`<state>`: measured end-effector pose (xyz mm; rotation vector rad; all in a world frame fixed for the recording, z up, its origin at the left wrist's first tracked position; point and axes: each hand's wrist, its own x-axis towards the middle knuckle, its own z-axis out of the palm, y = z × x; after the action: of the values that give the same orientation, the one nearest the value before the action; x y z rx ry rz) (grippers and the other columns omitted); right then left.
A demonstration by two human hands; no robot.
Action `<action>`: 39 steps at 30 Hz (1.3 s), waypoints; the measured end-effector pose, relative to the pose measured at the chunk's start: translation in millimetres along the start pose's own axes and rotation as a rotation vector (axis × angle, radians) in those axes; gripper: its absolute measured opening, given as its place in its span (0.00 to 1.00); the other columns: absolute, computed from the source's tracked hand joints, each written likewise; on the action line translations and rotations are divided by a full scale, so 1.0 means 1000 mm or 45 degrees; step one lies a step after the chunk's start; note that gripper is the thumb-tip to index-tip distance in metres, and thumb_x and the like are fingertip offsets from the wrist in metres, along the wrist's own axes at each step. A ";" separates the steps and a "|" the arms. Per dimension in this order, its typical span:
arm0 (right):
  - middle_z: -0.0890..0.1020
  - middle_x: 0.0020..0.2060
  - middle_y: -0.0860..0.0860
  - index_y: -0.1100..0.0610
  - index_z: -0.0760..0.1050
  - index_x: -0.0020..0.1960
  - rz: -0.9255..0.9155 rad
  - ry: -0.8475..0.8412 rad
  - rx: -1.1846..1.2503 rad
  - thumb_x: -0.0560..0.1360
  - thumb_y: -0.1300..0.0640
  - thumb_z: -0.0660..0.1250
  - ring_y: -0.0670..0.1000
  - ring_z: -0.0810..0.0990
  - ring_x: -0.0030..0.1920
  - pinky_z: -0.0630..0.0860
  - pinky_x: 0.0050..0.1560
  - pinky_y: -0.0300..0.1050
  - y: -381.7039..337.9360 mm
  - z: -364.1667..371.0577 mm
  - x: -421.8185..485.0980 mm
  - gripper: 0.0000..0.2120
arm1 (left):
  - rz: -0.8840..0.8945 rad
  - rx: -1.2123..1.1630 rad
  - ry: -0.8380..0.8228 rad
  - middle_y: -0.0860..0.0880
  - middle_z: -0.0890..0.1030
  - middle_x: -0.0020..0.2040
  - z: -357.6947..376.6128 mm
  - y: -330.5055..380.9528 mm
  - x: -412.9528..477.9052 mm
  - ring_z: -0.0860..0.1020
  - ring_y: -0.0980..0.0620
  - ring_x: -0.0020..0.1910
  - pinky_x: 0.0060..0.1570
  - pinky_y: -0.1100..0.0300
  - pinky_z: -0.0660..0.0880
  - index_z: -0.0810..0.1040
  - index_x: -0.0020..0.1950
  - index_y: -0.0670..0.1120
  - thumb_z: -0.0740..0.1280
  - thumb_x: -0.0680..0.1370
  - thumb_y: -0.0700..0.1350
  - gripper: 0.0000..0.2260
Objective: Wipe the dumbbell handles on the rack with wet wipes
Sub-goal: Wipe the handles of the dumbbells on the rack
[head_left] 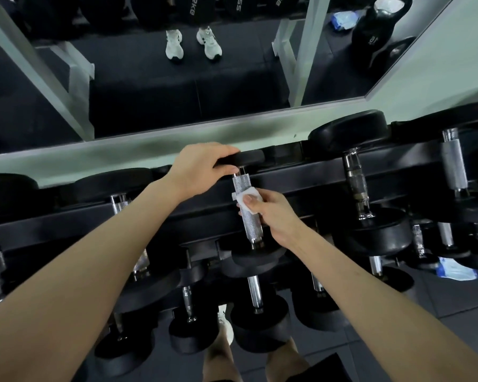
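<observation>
A dumbbell with a knurled silver handle (248, 216) lies on the top tier of the black rack (301, 188), at the middle of the view. My left hand (202, 169) grips its far black head (248, 158) from above. My right hand (270, 213) holds a folded white wet wipe (244, 196) and presses it round the upper middle of the handle. The handle's near end runs down into its near head (257, 257).
More dumbbells fill the rack on both sides and on lower tiers. A blue wipes packet (456, 270) lies on the floor at right. A wall mirror (177, 78) behind the rack reflects a kettlebell and my shoes. My legs show below.
</observation>
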<state>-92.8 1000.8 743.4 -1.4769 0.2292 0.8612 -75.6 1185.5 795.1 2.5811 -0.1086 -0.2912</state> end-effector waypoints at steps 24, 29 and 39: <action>0.74 0.30 0.49 0.57 0.72 0.34 -0.090 0.632 -0.523 0.75 0.54 0.65 0.50 0.73 0.34 0.71 0.39 0.45 -0.028 0.047 0.016 0.12 | -0.210 -0.216 0.094 0.58 0.79 0.60 0.001 0.014 0.003 0.78 0.53 0.54 0.40 0.73 0.64 0.75 0.64 0.59 0.65 0.77 0.54 0.16; 0.72 0.29 0.46 0.53 0.69 0.34 -0.223 0.567 -0.578 0.76 0.53 0.66 0.47 0.70 0.33 0.66 0.35 0.39 -0.028 0.037 0.017 0.14 | -0.179 -0.119 0.084 0.60 0.80 0.58 0.004 0.016 0.013 0.77 0.57 0.55 0.42 0.68 0.68 0.75 0.63 0.62 0.64 0.76 0.57 0.15; 0.70 0.25 0.48 0.54 0.72 0.25 0.075 0.350 -1.069 0.66 0.61 0.64 0.51 0.69 0.30 0.65 0.29 0.40 -0.004 0.022 -0.033 0.12 | -0.211 -0.281 0.138 0.59 0.80 0.57 0.009 0.010 -0.002 0.74 0.58 0.60 0.53 0.66 0.65 0.75 0.64 0.59 0.65 0.77 0.54 0.15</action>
<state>-121.6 1009.2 769.9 -2.3884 0.1120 0.8376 -79.3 1173.0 793.4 2.3836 0.1684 -0.2105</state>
